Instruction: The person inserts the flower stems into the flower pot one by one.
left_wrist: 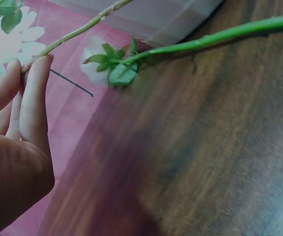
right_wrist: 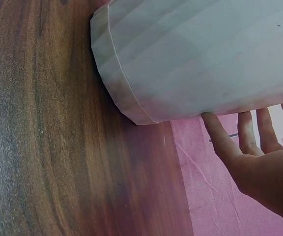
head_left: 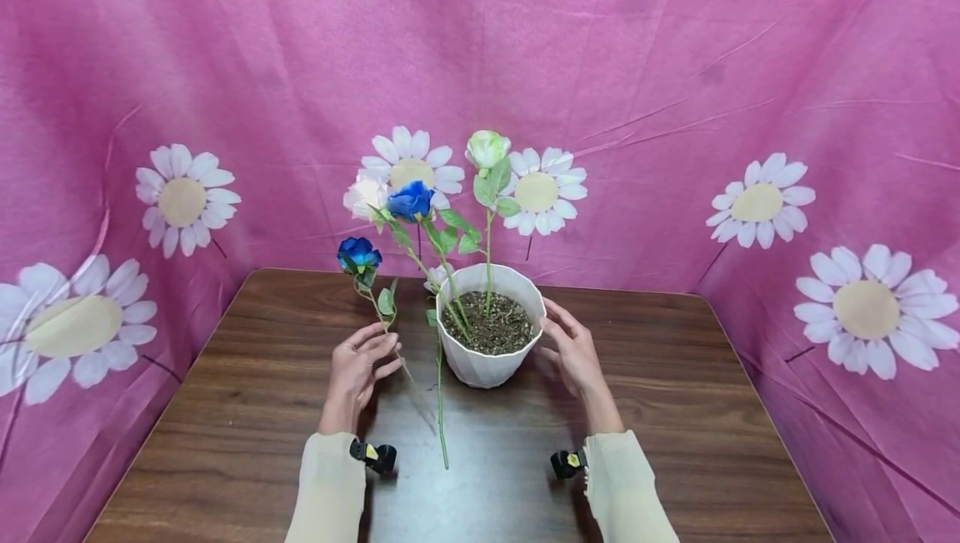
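My left hand (head_left: 358, 366) pinches the thin stem (left_wrist: 77, 33) of a dark blue rose (head_left: 359, 255), left of a white pot (head_left: 486, 370). The bloom stands above the hand; the stem slants down to the right. Against the pot's right side rest the fingertips of my right hand (head_left: 576, 353), its fingers fairly straight in the right wrist view. Dark soil (head_left: 498, 331) fills the pot. Three roses stand in it: a pale pink one (head_left: 367, 196) and a bright blue one (head_left: 411, 201) lean left, and a greenish-white one (head_left: 487, 149) is upright.
Another pale rose (left_wrist: 96, 64) lies on the wooden table (head_left: 675, 410) just left of the pot, its long green stem (head_left: 441, 418) pointing toward me. A pink cloth (head_left: 637, 43) printed with large daisies surrounds the table at the back and sides.
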